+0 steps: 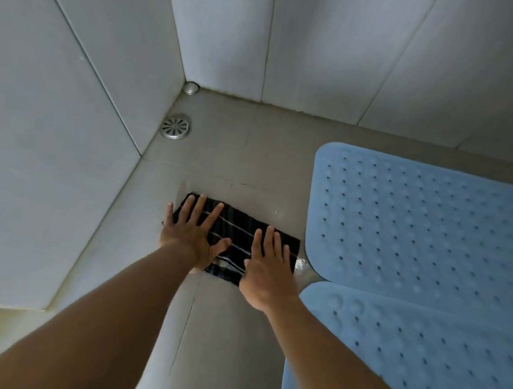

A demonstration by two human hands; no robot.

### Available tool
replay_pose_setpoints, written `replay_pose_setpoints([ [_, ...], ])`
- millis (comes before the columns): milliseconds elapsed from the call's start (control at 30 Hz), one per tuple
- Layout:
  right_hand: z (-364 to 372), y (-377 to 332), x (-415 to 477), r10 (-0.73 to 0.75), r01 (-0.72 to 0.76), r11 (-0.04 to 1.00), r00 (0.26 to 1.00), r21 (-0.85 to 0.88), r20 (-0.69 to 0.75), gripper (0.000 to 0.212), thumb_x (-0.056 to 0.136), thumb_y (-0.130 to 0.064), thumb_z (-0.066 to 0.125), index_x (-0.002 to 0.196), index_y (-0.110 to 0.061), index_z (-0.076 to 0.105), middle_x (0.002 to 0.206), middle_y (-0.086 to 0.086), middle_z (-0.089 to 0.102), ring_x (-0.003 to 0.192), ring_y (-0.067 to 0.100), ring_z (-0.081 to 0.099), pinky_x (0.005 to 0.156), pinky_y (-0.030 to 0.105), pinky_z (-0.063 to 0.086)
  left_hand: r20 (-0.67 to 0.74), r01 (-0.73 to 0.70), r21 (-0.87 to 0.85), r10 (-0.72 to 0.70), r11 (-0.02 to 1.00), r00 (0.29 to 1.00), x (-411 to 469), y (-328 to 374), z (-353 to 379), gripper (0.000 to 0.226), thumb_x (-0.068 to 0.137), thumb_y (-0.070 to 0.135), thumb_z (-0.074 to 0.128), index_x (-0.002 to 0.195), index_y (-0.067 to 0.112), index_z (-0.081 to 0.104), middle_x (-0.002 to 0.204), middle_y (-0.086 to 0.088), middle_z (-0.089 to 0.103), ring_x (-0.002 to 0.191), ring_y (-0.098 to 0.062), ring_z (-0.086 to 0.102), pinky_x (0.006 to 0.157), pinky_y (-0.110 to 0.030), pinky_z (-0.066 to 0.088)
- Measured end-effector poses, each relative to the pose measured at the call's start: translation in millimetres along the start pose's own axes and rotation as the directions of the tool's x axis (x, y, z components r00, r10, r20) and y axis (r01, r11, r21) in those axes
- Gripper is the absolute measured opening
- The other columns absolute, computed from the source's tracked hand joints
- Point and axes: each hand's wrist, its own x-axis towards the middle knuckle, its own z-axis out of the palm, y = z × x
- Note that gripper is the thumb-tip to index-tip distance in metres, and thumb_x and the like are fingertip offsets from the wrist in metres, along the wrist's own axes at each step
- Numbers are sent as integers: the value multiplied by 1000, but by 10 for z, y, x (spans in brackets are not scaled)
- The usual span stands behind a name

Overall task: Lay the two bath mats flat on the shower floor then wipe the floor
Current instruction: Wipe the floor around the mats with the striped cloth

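Two light blue bath mats with rows of small holes lie flat on the grey shower floor (240,151): the far mat (412,222) on the right, the near mat (405,350) at the lower right, their edges meeting. A dark cloth with white stripes (241,229) lies spread on the floor left of the mats. My left hand (191,235) presses flat on the cloth's left part, fingers spread. My right hand (267,270) presses flat on its right end, close to the mats' edge.
A round metal drain (175,126) sits in the floor near the far left corner, with a small metal fitting (191,87) in the corner itself. Grey tiled walls (56,152) close the left and back sides. A wet patch glistens beside the cloth's right end.
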Motion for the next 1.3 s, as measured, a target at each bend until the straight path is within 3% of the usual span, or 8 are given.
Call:
replay_pose_setpoints([
  [300, -273, 134, 446, 43, -46, 995, 998, 83, 46, 71, 105, -32, 26, 156, -17, -20, 162, 7, -31, 148, 21, -29, 115, 40, -20, 5, -41, -35, 41, 999, 999, 438, 36, -260, 82, 87, 80, 3, 146, 38, -35, 157, -2, -39, 146, -26, -35, 119, -59, -12],
  [667, -669, 413, 1058, 2, -6, 993, 999, 116, 36, 65, 108, -37, 20, 157, -19, -18, 163, 6, -28, 149, 19, -27, 119, 40, -18, -6, -61, -52, 61, 997, 998, 1037, 100, -624, 81, 88, 80, 6, 147, 40, -33, 159, -1, -36, 147, -24, -33, 119, -59, -12],
  [1300, -1282, 846, 2084, -78, 78, 991, 997, 109, -3, 68, 108, -32, 29, 159, -10, -10, 165, 10, -22, 152, 22, -21, 122, 41, -13, -48, -4, -47, 2, 999, 999, 2049, 312, -1208, 82, 87, 81, 5, 151, 41, -28, 162, 0, -30, 149, -24, -28, 119, -61, -10],
])
